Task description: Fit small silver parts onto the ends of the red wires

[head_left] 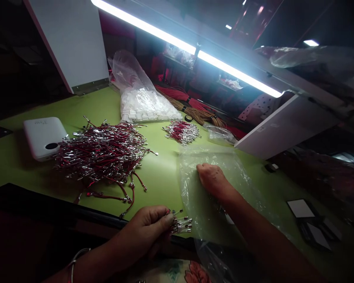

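My left hand point(153, 224) is closed around a small bundle of short wires with metal terminals point(181, 225), their ends pointing right, near the table's front edge. To its right a clear plastic bag point(191, 188) lies spread out and hangs over that edge. My right hand point(212, 179) is closed above the bag, fingers curled under, so what it grips is hidden. A large tangled heap of dark red wires with metal terminals point(106, 151) sits at left, some strands loose in front. Farther back is a smaller, neater pile of such wires point(181, 132).
A white power bank point(44, 135) touches the heap's left side. At the back stands a clear bag of white pieces point(147, 104), with bundled brown cables point(194, 112) behind. A black roll point(271, 168) and dark flat objects point(308, 220) lie right. A lamp point(147, 25) hangs overhead.
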`<state>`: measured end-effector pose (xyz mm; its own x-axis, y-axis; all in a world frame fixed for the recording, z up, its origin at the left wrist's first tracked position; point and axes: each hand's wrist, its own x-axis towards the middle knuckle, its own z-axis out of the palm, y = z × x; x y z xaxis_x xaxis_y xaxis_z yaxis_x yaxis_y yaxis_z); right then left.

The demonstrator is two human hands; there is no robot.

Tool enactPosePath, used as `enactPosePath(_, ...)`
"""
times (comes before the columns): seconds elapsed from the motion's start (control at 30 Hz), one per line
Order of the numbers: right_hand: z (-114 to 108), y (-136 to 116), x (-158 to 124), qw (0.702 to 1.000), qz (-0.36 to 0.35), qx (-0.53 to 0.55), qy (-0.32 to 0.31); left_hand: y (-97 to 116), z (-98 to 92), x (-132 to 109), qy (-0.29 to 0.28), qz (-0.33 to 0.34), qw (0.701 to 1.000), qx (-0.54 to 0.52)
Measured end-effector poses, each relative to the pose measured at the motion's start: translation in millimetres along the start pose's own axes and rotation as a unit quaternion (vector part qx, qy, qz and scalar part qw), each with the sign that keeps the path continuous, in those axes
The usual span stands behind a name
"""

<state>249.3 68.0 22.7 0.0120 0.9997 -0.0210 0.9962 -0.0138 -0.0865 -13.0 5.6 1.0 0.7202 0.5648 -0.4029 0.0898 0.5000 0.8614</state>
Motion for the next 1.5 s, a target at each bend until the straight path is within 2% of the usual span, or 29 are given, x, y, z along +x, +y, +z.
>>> enactPosePath(0.1, 2, 5, -7, 0.998, 0.014, 0.047, 0.028, 1, -1.8, -1, -0.013, -0.009, 1.0, -0.01)
enactPosePath(0.2, 0, 2, -26, 0.99, 0.027, 0.129, 0.046, 5, -1.6, -3, -0.049, -0.006, 0.999, -0.021)
enactPosePath(0.3, -5, -18, -51, 0.958, 0.011, 0.287, 0.0, 9, 0.6, -5, -0.077, 0.004, 0.997, -0.025)
enactPosePath(0.33, -6, -28, -59, 0.905, 0.011, 0.425, -0.035, 11, 1.3, -5, -0.081, 0.006, 0.996, -0.024)
enactPosePath(0.37, -7, -38, -66, 0.838, 0.02, 0.539, -0.079, 12, 1.9, -5, -0.083, 0.008, 0.996, -0.02)
enactPosePath(0.43, -9, -56, -76, 0.744, 0.04, 0.655, -0.126, 13, 2.7, -6, -0.09, 0.011, 0.996, -0.013)
enactPosePath(0.47, -9, -63, -79, 0.721, 0.046, 0.678, -0.139, 13, 2.9, -6, -0.094, 0.014, 0.995, -0.01)
enactPosePath(0.5, -10, -67, -80, 0.713, 0.048, 0.684, -0.146, 13, 3.0, -6, -0.099, 0.019, 0.995, -0.008)
enactPosePath(0.6, -9, -70, -82, 0.726, 0.037, 0.668, -0.158, 10, 3.1, -5, -0.104, 0.028, 0.994, -0.004)
enactPosePath(0.67, -10, -69, -84, 0.766, 0.018, 0.627, -0.144, 7, 3.4, -5, -0.103, 0.025, 0.994, 0.002)
enactPosePath(0.77, -17, -67, -90, 0.846, -0.045, 0.523, -0.097, 2, 4.7, -5, -0.099, 0.024, 0.995, 0.011)
enactPosePath(0.8, -19, -67, -93, 0.865, -0.071, 0.49, -0.085, 1, 5.5, -6, -0.099, 0.027, 0.995, 0.013)
enactPosePath(0.87, -23, -70, -98, 0.885, -0.114, 0.445, -0.074, -1, 7.8, -7, -0.101, 0.026, 0.994, 0.013)
enactPosePath(0.97, -24, -77, -103, 0.892, -0.13, 0.424, -0.08, -2, 11.5, -7, -0.108, 0.018, 0.994, 0.006)
enactPosePath(1.03, -21, -79, -104, 0.886, -0.101, 0.447, -0.077, -1, 12.6, -6, -0.107, 0.024, 0.994, 0.002)
enactPosePath(1.13, -15, -74, -98, 0.843, -0.036, 0.531, -0.076, 9, 9.9, -4, -0.097, 0.075, 0.992, 0.036)
enactPosePath(1.2, -11, -63, -91, 0.827, -0.016, 0.559, -0.057, 23, 4.7, -3, -0.072, 0.124, 0.982, 0.125)
enactPosePath(1.23, -9, -56, -88, 0.84, -0.017, 0.541, -0.035, 31, 0.9, -3, -0.053, 0.149, 0.97, 0.184)
enactPosePath(1.27, -5, -48, -86, 0.866, -0.02, 0.499, -0.004, 40, -3.6, -3, -0.032, 0.174, 0.953, 0.246)
enactPosePath(1.37, 11, -25, -87, 0.948, -0.06, 0.303, 0.074, 69, -22.1, 6, 0.013, 0.249, 0.88, 0.405)
enactPosePath(1.43, 25, -13, -93, 0.967, -0.113, 0.202, 0.106, 88, -37.6, 22, 0.03, 0.286, 0.825, 0.486)
enactPosePath(1.5, 37, -4, -100, 0.964, -0.164, 0.156, 0.141, 108, -53.6, 44, 0.039, 0.314, 0.771, 0.552)
